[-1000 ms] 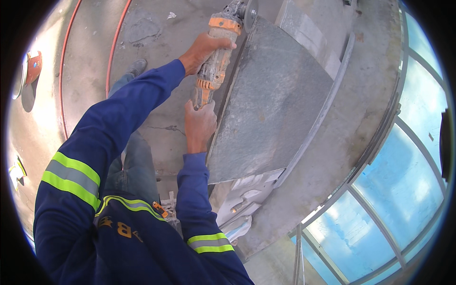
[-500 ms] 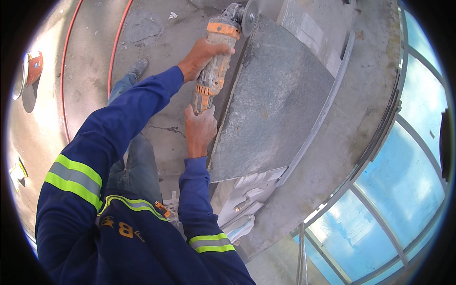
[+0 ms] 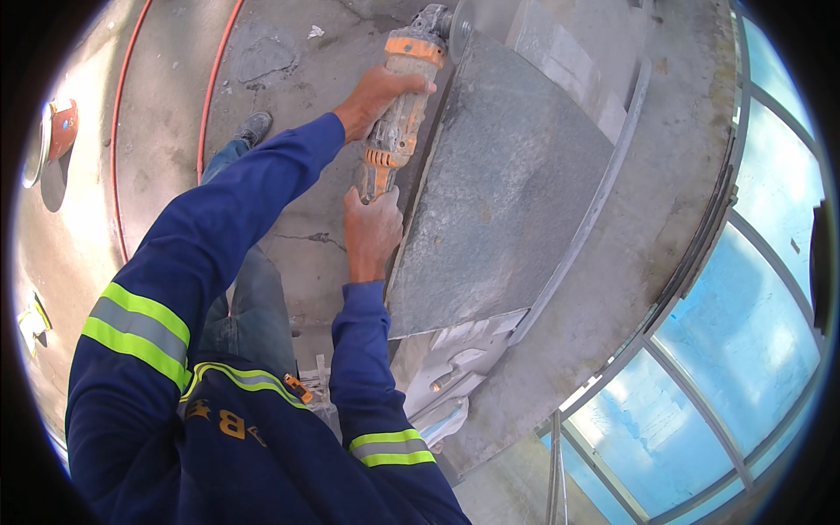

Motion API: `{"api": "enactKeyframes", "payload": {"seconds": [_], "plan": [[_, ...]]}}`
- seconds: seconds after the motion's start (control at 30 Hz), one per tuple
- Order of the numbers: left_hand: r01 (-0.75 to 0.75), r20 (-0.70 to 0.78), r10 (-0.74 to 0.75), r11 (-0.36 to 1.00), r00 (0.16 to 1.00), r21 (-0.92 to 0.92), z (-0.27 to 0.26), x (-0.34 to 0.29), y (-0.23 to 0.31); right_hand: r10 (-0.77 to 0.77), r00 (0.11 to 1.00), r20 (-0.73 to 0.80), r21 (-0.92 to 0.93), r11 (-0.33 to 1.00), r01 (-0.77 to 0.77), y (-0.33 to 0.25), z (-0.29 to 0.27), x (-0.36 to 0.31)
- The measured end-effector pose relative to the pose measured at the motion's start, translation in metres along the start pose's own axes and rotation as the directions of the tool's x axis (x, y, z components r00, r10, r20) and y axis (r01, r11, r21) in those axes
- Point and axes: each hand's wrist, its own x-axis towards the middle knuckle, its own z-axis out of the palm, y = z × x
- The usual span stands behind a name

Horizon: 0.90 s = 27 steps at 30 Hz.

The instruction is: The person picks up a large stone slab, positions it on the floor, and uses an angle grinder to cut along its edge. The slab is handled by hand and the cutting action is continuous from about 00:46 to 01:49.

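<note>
An orange and grey angle grinder [image 3: 395,122], coated in dust, is gripped in both my hands. My left hand [image 3: 378,98] wraps around its body near the head. Farther back, my right hand [image 3: 372,229] closes around the rear handle. The round disc [image 3: 461,31] stands on edge at the far left corner of a dark grey stone slab [image 3: 507,192]. Dust blurs the area just beyond the disc, and whether its rim touches the stone I cannot tell. The slab's long left edge runs beside the grinder and my right hand.
Two red hoses [image 3: 219,79] cross the concrete floor at left, near a reddish-brown round container [image 3: 61,131]. Pale boards [image 3: 569,66] lie beyond the slab. A metal strip [image 3: 582,232] borders its right side. Blue framed panels [image 3: 735,306] stand at far right. My shoe [image 3: 254,128] is left of the grinder.
The grinder and both hands have shifted slightly away from me along the slab's edge. The disc now sits a little farther toward the top, with dust showing beside it.
</note>
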Motion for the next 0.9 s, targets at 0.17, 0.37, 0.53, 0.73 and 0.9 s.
{"api": "enactKeyframes", "payload": {"seconds": [0.17,0.37,0.53,0.73,0.9], "plan": [[-0.012,0.012,0.012,1.0,1.0,-0.006,0.0,0.008,0.0,0.019,1.0,0.008,0.017,1.0,-0.019,-0.006,-0.003,0.005],[-0.013,0.017,0.013,1.0,1.0,0.015,-0.001,0.016,0.0,0.016,1.0,0.009,0.024,1.0,-0.016,-0.008,0.0,0.011],[-0.02,0.004,0.02,1.0,1.0,0.005,0.002,0.012,0.0,0.001,1.0,-0.017,0.014,1.0,-0.001,-0.007,-0.001,0.009],[-0.037,0.003,0.037,0.999,0.999,0.0,0.002,-0.006,0.002,0.0,1.0,0.002,-0.031,1.0,0.0,-0.001,0.001,-0.006],[-0.019,0.002,0.019,1.0,1.0,-0.013,0.001,-0.015,0.0,-0.01,1.0,0.004,-0.036,0.999,0.01,0.004,0.002,-0.013]]}}
